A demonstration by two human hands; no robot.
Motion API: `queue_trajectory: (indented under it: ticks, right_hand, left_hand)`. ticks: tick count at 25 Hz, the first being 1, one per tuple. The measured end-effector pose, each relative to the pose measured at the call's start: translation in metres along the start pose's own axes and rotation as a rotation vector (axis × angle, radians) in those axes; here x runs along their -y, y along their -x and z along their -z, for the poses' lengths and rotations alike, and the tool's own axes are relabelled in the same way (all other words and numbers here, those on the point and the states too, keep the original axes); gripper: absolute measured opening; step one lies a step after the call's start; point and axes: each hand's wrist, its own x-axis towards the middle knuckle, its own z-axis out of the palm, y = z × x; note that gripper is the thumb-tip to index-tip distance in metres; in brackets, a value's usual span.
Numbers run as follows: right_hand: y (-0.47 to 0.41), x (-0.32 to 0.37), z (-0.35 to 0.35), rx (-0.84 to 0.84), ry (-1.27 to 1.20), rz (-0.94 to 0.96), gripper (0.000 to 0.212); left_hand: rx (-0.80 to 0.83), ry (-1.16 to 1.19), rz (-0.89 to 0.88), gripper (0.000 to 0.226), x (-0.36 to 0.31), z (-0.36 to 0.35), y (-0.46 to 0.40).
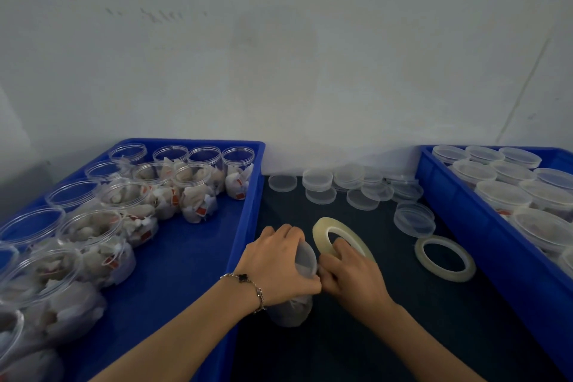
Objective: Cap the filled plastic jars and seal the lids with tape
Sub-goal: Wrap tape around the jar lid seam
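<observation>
The left hand (280, 263) gripped a capped jar (294, 304); at its three o'clock, the right hand (352, 273) pinched a tape roll (335, 231).

Left tray (248, 195) holds open filled jars (192, 192); right tray (459, 205) holds capped ones (502, 198). Between them, loose lids (319, 178) lie at the back, a spare tape roll (445, 258) sits nearer on the right, and in front the left hand (279, 260) grips a jar (294, 310) beside the right hand's (353, 273) roll (338, 234).
</observation>
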Motion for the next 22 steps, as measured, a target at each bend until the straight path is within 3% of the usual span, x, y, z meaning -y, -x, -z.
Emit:
queue_trajectory:
  ticks: [5,10,13,17,18,22]
  right_hand:
    - [-0.010,0.004,-0.007,0.069,-0.029,-0.086,0.024]
    - [-0.023,-0.005,-0.017,0.210,-0.068,-0.182,0.009]
    - [-0.029,-0.004,-0.023,0.277,-0.090,-0.182,0.019]
    - [-0.038,-0.049,-0.004,0.259,-0.055,-0.495,0.021]
    - [-0.037,-0.061,0.000,0.237,-0.018,-0.486,0.020]
    - [-0.033,-0.057,-0.007,0.454,0.111,-0.279,0.021]
  left_hand:
    - [-0.090,-0.019,0.017,0.062,0.004,0.005,-0.003]
    - [-0.140,0.017,0.064,0.062,0.007,0.008,-0.005]
    - [-0.145,0.033,0.078,0.061,0.004,0.015,-0.002]
    - [0.102,0.293,-0.030,0.059,-0.019,0.019,0.017]
    - [0.146,0.320,-0.071,0.059,-0.025,0.018,0.020]
    - [-0.011,0.297,-0.079,0.055,-0.019,0.021,0.013]
